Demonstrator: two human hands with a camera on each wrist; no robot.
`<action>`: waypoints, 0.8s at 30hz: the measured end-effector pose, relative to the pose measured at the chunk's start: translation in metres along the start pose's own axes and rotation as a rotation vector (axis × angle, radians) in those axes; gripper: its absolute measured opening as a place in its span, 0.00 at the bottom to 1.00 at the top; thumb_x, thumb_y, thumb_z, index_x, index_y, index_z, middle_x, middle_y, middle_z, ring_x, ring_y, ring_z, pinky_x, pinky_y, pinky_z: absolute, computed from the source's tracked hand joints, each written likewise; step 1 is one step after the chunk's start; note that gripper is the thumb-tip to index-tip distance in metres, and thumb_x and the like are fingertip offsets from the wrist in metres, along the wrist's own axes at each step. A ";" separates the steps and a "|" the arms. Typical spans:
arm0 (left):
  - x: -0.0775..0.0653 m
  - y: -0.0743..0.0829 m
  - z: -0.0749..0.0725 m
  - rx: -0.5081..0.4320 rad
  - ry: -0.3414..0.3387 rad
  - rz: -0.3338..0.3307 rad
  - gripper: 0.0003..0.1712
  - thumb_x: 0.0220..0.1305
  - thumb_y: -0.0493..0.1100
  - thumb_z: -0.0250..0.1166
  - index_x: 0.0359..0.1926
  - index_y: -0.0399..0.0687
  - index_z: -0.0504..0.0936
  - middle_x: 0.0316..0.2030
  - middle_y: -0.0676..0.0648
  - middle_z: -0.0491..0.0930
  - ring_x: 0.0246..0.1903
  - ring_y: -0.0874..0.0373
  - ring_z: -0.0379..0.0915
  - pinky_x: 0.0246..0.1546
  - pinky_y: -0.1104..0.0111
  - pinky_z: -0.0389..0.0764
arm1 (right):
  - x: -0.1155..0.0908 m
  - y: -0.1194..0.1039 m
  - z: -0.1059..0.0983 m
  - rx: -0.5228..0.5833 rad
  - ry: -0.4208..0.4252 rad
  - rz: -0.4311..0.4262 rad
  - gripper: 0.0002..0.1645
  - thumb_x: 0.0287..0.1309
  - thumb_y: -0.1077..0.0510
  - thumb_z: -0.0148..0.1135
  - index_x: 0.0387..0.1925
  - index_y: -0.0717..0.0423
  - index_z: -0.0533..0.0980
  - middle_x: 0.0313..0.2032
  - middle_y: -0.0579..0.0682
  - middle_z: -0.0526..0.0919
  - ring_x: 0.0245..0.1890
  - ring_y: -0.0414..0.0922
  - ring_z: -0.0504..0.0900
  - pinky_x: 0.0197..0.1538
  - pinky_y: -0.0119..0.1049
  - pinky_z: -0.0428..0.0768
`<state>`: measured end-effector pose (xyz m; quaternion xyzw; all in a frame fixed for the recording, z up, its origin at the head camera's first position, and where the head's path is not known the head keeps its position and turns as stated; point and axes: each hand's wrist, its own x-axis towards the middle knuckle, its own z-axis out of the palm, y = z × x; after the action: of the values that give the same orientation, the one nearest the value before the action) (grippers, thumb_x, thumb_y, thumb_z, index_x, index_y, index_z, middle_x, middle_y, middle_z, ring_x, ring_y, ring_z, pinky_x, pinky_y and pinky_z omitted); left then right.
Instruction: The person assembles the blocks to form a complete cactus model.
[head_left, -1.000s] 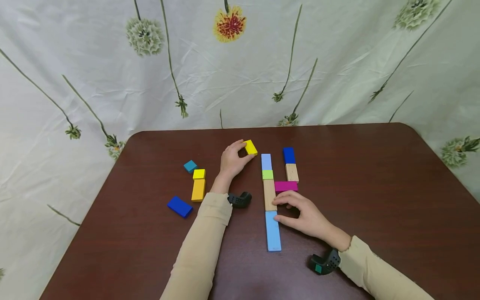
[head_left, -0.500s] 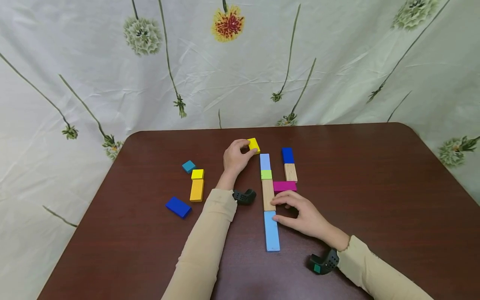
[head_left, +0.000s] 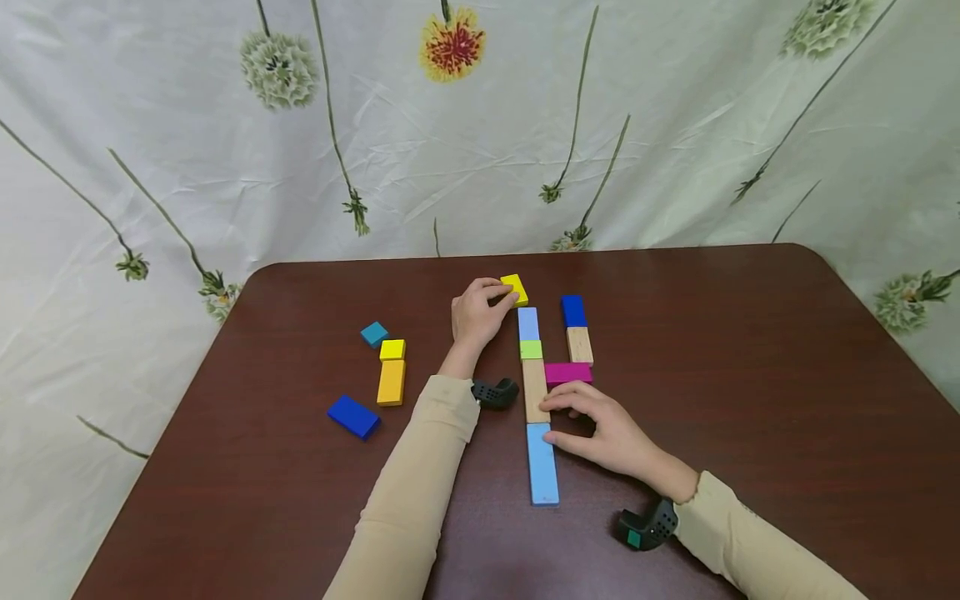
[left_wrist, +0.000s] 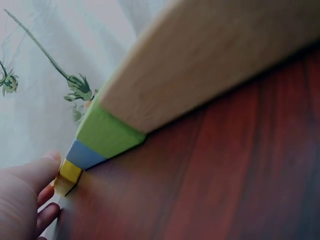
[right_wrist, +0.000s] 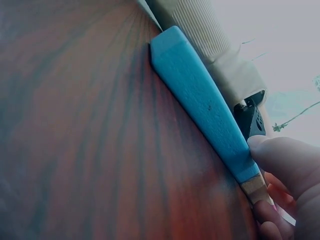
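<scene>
My left hand (head_left: 476,315) pinches a yellow block (head_left: 515,289) between thumb and fingers, right at the far end of a straight column of blocks. From far to near, that column has a periwinkle block (head_left: 528,323), a small green block (head_left: 530,349), a plain wooden block (head_left: 535,390) and a long light-blue block (head_left: 542,464). In the left wrist view, the yellow block (left_wrist: 69,175) meets the periwinkle one. My right hand (head_left: 611,429) lies beside the column with fingers loosely bent, fingertips at the wooden block and thumb at the light-blue block's edge.
Right of the column, a magenta block (head_left: 568,373) lies crosswise, with a second wooden block (head_left: 580,344) and a dark-blue block (head_left: 574,311) beyond it. To the left lie a teal block (head_left: 374,334), a small yellow block (head_left: 392,349), an orange-yellow block (head_left: 391,382) and a blue block (head_left: 354,417).
My left hand has carried the yellow block rightward, from left of the column to its far end. The right hand has kept its place.
</scene>
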<state>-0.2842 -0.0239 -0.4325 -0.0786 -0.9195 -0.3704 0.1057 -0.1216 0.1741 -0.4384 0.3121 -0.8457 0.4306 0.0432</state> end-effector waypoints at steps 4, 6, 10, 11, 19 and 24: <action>0.000 0.001 -0.001 0.036 -0.025 0.031 0.19 0.64 0.55 0.60 0.52 0.55 0.82 0.52 0.51 0.77 0.53 0.54 0.69 0.55 0.56 0.61 | 0.000 -0.001 0.000 -0.004 0.001 -0.003 0.20 0.50 0.53 0.71 0.47 0.50 0.79 0.48 0.40 0.76 0.47 0.38 0.75 0.48 0.34 0.75; -0.001 0.001 -0.001 0.058 -0.034 0.046 0.19 0.64 0.55 0.59 0.53 0.56 0.82 0.52 0.52 0.77 0.54 0.53 0.68 0.54 0.56 0.61 | 0.001 -0.001 0.000 -0.006 0.002 0.003 0.20 0.50 0.53 0.71 0.47 0.50 0.80 0.48 0.40 0.76 0.47 0.38 0.75 0.47 0.34 0.75; -0.001 -0.001 0.000 0.068 -0.038 0.062 0.19 0.64 0.56 0.59 0.53 0.59 0.82 0.52 0.54 0.79 0.55 0.55 0.67 0.54 0.57 0.62 | 0.001 -0.001 0.000 -0.004 0.002 0.007 0.20 0.50 0.52 0.71 0.47 0.49 0.80 0.48 0.40 0.76 0.47 0.38 0.75 0.47 0.34 0.75; -0.002 -0.001 0.001 0.061 -0.038 0.064 0.19 0.64 0.56 0.60 0.53 0.59 0.82 0.51 0.54 0.79 0.54 0.56 0.67 0.53 0.58 0.62 | 0.001 -0.001 0.000 -0.003 0.003 0.007 0.20 0.50 0.52 0.71 0.47 0.49 0.80 0.48 0.40 0.76 0.47 0.38 0.75 0.47 0.34 0.75; -0.002 -0.002 0.004 0.040 -0.026 0.080 0.17 0.64 0.56 0.60 0.49 0.58 0.85 0.47 0.54 0.82 0.52 0.57 0.68 0.52 0.59 0.62 | 0.000 0.002 0.001 0.002 0.008 -0.002 0.20 0.51 0.52 0.71 0.47 0.49 0.80 0.48 0.39 0.76 0.46 0.38 0.75 0.46 0.33 0.75; -0.003 -0.002 0.003 0.008 -0.025 0.088 0.16 0.64 0.54 0.61 0.48 0.57 0.85 0.46 0.53 0.82 0.53 0.57 0.68 0.52 0.59 0.62 | 0.000 0.002 0.001 0.003 0.010 -0.009 0.20 0.50 0.52 0.71 0.46 0.50 0.80 0.48 0.40 0.76 0.46 0.38 0.75 0.47 0.34 0.75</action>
<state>-0.2825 -0.0233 -0.4365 -0.1231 -0.9178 -0.3609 0.1105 -0.1226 0.1741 -0.4401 0.3138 -0.8434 0.4335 0.0489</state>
